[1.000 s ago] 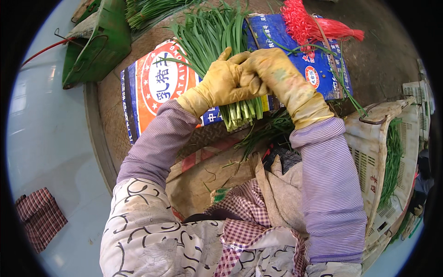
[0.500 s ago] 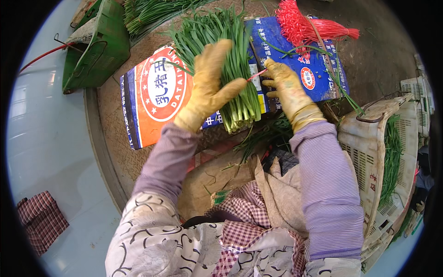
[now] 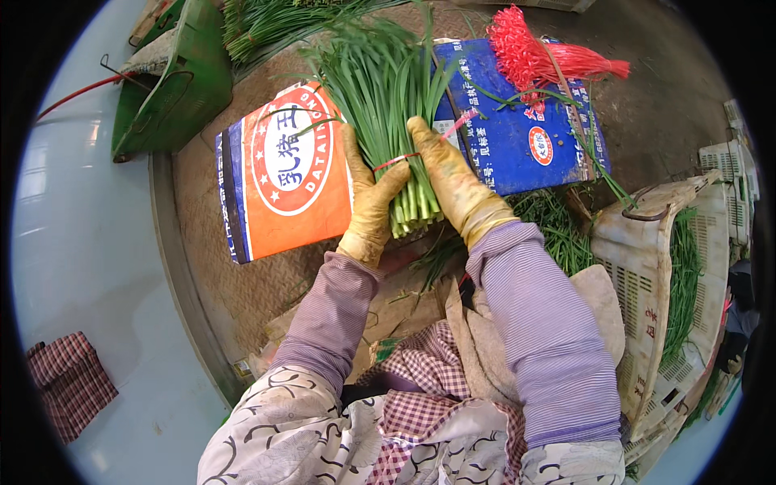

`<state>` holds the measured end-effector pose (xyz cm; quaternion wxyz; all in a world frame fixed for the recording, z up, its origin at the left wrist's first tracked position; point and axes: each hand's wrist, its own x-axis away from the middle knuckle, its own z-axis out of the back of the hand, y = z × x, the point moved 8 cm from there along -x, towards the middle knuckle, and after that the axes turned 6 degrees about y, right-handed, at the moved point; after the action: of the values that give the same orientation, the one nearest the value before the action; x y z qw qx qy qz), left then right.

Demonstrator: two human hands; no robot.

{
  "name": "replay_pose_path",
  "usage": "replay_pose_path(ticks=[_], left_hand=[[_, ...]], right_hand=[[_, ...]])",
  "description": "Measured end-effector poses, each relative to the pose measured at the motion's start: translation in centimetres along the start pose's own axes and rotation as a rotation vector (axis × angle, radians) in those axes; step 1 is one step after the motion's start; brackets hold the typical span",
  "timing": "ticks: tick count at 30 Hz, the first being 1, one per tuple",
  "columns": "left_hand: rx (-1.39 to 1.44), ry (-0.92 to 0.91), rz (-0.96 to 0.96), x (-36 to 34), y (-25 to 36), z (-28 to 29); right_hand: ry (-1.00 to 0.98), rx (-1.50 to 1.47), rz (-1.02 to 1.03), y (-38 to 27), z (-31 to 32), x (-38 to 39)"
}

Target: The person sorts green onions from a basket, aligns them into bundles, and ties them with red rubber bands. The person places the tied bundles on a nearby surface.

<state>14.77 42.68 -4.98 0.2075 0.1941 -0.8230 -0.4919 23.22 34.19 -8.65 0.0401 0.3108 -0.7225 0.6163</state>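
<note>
A bunch of green chives lies across the work surface, leaves pointing away and pale cut stems toward me. A thin red tie runs round it just above the stem ends. In a yellow glove, my left hand grips the bunch's left side, its thumb over the front near the tie. Also yellow-gloved, my right hand presses the right side, fingers along the leaves. The tie's pink loose end sticks out beyond the right fingers. Beneath the bunch are an orange printed bag and a blue printed bag.
A bundle of red plastic ties lies on the blue bag. More chives are piled at the far left, beside a green crate. White crates with chives stand at right. Loose leaves lie below the blue bag.
My left hand has dropped from above the leaves to the bunch's left side. My right hand has moved left from the tie's end onto the bunch. The tie now sits closer round the stems.
</note>
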Motion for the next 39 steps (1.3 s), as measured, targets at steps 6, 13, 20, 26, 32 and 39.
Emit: replay_pose_path(ticks=[6, 13, 20, 26, 32, 39], left_hand=[[0.111, -0.018, 0.002, -0.7, -0.3, 1.3], [0.132, -0.037, 0.016, -0.8, -0.6, 1.6], [0.069, -0.044, -0.001, -0.9, -0.9, 1.0], [-0.213, 0.226, -0.059, -1.0, 2.0, 5.5], [-0.024, 0.174, 0.386, -3.1, -0.3, 6.5], [0.097, 0.099, 0.47, -5.0, -1.2, 4.0]], right_hand=[[-0.16, 0.055, -0.112, 0.8, 3.6, -0.3], [-0.15, 0.234, -0.102, 3.2, 4.7, 0.5], [-0.038, 1.537, 0.113, 2.4, 2.2, -2.8], [0.093, 0.265, -0.274, -0.5, 5.1, 0.8], [-0.153, 0.14, 0.036, -2.2, 0.0, -1.5], [-0.148, 0.477, -0.126, -2.3, -3.0, -1.5]])
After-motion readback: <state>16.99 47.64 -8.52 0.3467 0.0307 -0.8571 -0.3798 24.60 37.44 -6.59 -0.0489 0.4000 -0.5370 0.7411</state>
